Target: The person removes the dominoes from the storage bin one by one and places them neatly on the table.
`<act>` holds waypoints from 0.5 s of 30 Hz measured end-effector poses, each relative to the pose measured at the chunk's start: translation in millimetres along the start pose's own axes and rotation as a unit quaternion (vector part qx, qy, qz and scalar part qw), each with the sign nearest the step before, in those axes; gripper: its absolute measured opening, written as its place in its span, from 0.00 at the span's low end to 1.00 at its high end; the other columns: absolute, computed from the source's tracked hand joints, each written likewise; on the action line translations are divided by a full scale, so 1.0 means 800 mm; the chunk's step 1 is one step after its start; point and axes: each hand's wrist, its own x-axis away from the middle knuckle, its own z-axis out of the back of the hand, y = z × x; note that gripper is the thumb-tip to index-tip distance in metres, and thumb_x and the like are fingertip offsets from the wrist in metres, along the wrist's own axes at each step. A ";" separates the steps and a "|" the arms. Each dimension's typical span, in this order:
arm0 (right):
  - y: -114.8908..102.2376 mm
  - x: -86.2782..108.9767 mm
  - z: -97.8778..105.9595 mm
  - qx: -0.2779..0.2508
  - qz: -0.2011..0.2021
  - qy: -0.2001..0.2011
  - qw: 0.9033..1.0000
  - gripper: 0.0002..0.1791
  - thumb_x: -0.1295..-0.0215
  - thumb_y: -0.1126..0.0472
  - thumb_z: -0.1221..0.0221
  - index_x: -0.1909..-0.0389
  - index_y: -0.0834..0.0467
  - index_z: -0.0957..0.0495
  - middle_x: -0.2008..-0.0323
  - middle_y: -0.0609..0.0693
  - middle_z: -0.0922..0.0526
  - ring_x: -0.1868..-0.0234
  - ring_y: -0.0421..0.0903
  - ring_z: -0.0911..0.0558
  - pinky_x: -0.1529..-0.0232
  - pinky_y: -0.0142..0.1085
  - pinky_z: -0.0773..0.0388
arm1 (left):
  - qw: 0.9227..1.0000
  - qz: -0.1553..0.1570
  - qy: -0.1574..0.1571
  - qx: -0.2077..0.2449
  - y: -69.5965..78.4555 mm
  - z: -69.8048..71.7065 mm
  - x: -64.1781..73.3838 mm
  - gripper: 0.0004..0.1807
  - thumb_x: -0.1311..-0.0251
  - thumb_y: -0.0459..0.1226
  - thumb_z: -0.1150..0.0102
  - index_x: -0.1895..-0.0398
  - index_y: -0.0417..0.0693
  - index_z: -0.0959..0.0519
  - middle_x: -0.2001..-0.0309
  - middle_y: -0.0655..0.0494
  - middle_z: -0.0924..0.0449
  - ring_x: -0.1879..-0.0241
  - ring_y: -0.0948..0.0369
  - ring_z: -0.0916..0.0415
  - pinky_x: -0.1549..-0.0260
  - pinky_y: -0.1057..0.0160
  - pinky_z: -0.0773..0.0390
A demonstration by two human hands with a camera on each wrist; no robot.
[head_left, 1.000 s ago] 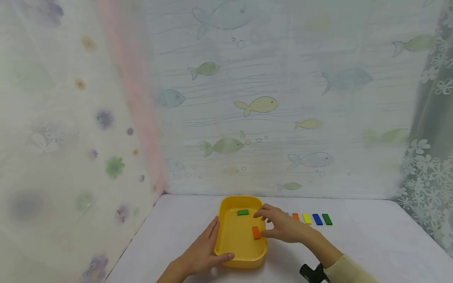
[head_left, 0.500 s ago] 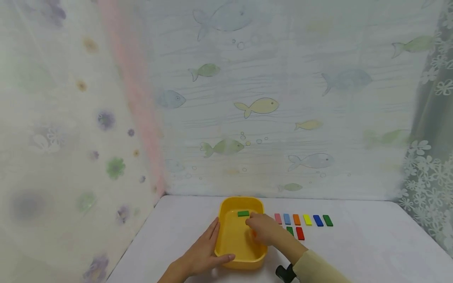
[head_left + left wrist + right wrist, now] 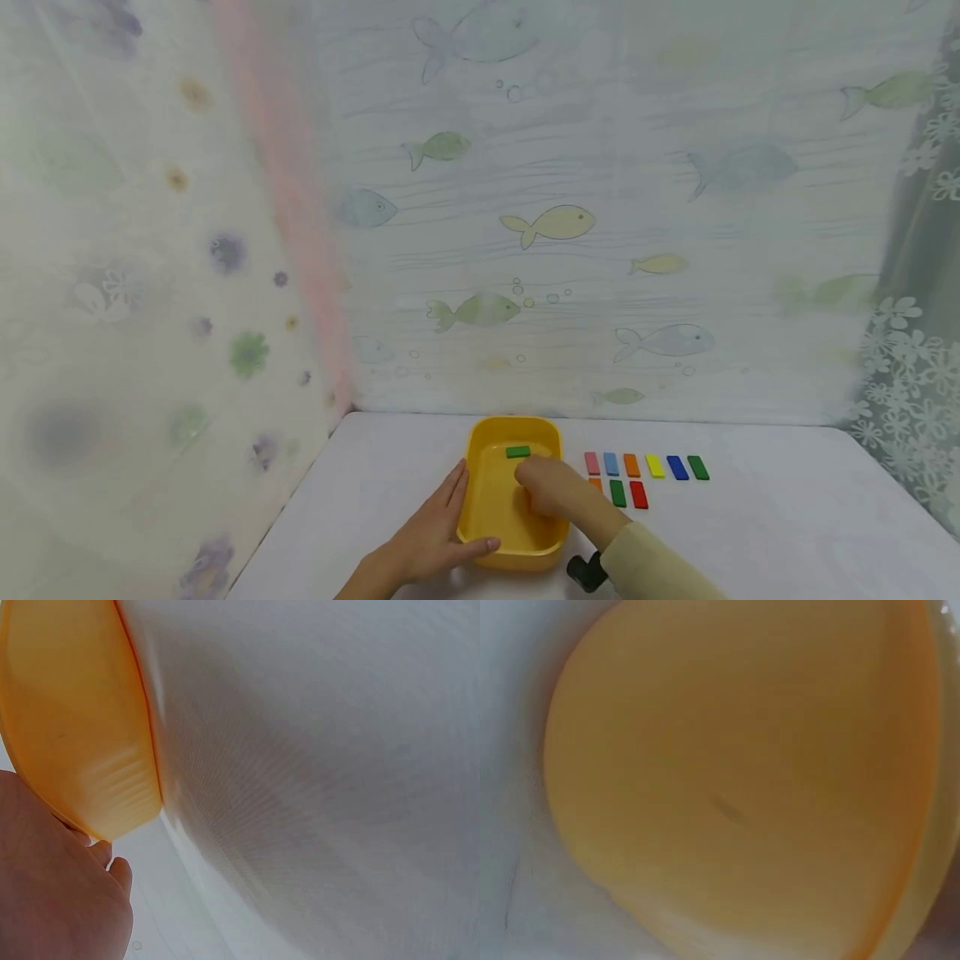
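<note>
A yellow plastic tray stands on the white table. My left hand rests against its left side, fingers straight along the outer wall and thumb across the near corner; the left wrist view shows that hand touching the tray's wall. My right hand reaches down into the tray's right half. Its fingertips are hidden beneath it, over the spot of an orange block seen earlier, and I cannot tell whether they pinch it. A green block lies near the tray's far end. The right wrist view shows only the tray's wall.
Right of the tray, coloured blocks lie in two rows: pink, light blue, orange, yellow, dark blue and green, then orange, green and red nearer. A fish-patterned curtain hangs behind.
My right hand has moved left and down into the tray, covering the orange block and uncovering blocks in the rows. My left hand has stayed on the tray.
</note>
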 end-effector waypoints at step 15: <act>-0.003 -0.020 -0.019 -0.137 0.071 -0.004 0.988 0.21 0.45 0.65 0.25 0.50 0.63 0.18 0.63 0.49 0.19 0.63 0.42 0.26 0.55 0.36 0.20 | 1.000 -0.011 0.008 0.000 -0.001 0.000 -0.001 0.61 0.38 0.72 0.48 0.17 0.41 0.56 0.16 0.49 0.63 0.21 0.48 0.50 0.28 0.39 0.40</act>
